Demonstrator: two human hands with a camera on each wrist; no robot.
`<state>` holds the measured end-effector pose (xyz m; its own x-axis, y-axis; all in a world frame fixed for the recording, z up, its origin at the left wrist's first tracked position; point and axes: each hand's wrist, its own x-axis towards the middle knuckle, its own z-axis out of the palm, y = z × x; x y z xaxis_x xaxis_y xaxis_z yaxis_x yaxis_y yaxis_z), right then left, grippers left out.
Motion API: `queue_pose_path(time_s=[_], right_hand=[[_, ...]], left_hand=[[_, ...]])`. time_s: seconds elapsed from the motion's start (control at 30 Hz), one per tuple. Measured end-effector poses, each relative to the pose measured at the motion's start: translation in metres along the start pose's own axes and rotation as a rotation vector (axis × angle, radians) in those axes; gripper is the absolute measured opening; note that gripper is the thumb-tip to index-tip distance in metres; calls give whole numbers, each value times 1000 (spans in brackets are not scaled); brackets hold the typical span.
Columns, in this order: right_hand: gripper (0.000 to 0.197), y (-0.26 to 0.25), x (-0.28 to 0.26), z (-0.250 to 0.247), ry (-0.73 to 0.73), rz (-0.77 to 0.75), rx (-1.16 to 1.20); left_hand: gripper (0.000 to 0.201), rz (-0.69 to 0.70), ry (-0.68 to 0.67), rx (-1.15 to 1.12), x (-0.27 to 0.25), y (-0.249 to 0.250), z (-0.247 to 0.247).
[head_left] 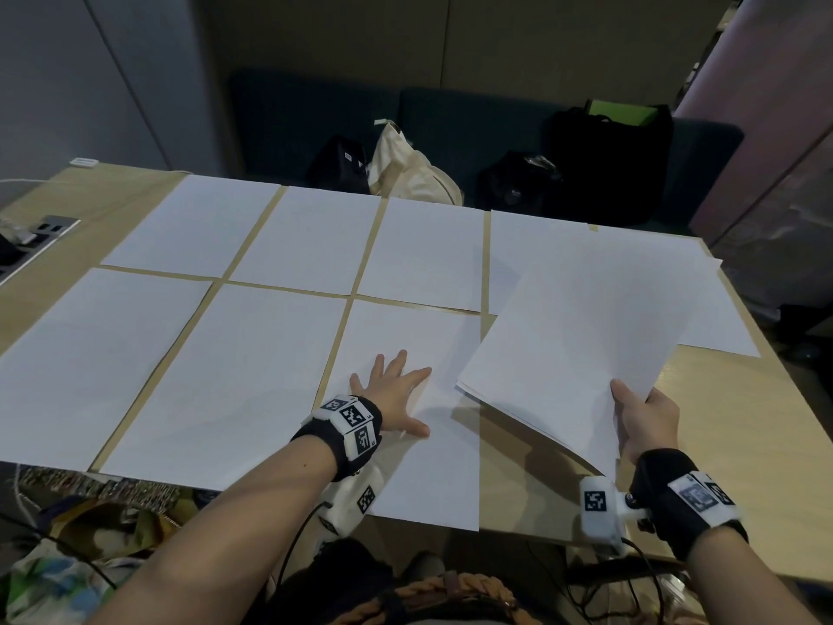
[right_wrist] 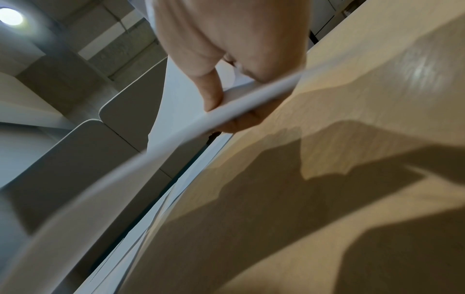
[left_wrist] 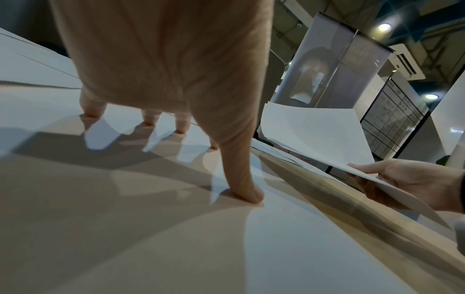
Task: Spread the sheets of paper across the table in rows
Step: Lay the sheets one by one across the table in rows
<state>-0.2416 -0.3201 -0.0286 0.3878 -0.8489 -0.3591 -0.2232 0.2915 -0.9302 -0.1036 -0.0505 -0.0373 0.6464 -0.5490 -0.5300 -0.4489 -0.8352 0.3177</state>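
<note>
Several white sheets lie in two rows on the wooden table (head_left: 730, 399). My left hand (head_left: 396, 390) lies flat with fingers spread on the near-row sheet (head_left: 419, 480), third from the left; its near edge overhangs the table. In the left wrist view the fingertips (left_wrist: 247, 196) press that sheet (left_wrist: 289, 248). My right hand (head_left: 647, 419) grips a stack of paper (head_left: 581, 336) by its near right corner, thumb on top, held tilted above the table's right side. The right wrist view shows the thumb (right_wrist: 214, 93) over the stack's edge (right_wrist: 226, 117). The stack partly hides a far-row sheet (head_left: 721, 322).
Bags (head_left: 608, 160) and a cream tote (head_left: 410, 169) sit on a dark bench beyond the far edge. A power socket panel (head_left: 45, 232) is set in the table at far left. Bare wood (head_left: 541, 480) shows near the front right. Cloth clutter (head_left: 67, 557) lies below the near left edge.
</note>
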Motion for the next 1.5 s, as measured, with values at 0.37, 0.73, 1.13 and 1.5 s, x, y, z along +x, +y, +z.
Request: queue_pose_path(time_s=[0.37, 0.73, 1.13, 1.5], right_hand=[[35, -1, -2, 0, -10, -2, -34], [17, -14, -11, -12, -325, -6, -224], [31, -14, 7, -51, -42, -118, -121], [28, -27, 46, -143, 268, -262, -431]], left_hand=[[96, 0, -4, -35, 1, 0, -2], [51, 164, 233, -692, -2, 59, -45], [34, 68, 267, -1031, 6, 98, -24], [39, -15, 308, -948, 16, 107, -5]])
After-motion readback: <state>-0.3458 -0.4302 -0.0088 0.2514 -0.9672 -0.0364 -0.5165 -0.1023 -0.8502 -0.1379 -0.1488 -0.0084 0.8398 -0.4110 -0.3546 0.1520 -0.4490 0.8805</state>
